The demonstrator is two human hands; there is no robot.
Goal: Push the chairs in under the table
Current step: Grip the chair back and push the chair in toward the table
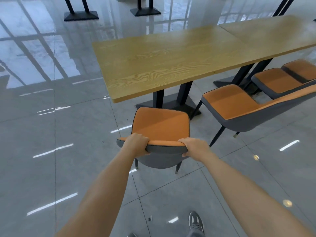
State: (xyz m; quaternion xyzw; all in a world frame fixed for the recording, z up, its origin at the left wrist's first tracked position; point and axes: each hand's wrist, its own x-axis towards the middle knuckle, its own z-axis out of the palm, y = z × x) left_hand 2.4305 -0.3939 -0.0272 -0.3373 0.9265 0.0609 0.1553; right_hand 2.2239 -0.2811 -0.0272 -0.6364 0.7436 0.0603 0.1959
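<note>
Two hands, left hand (136, 142) and right hand (195, 146), each have a closed grip on the backrest of the orange-and-grey padded chair (160, 127), just short of the light wooden counter (162, 65). We'd push evenly, keeping its seat clear of the black pedestal base (179, 103).

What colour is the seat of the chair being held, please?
The chair seat is orange with dark piping, on a grey shell; the head view shows it.

A glossy grey tiled floor (51, 134) carries everything: the wooden counter (162, 65) on black pedestal bases, three orange-and-grey chairs (160, 127) just beside it, and further black bases (81, 15) well apart.
</note>
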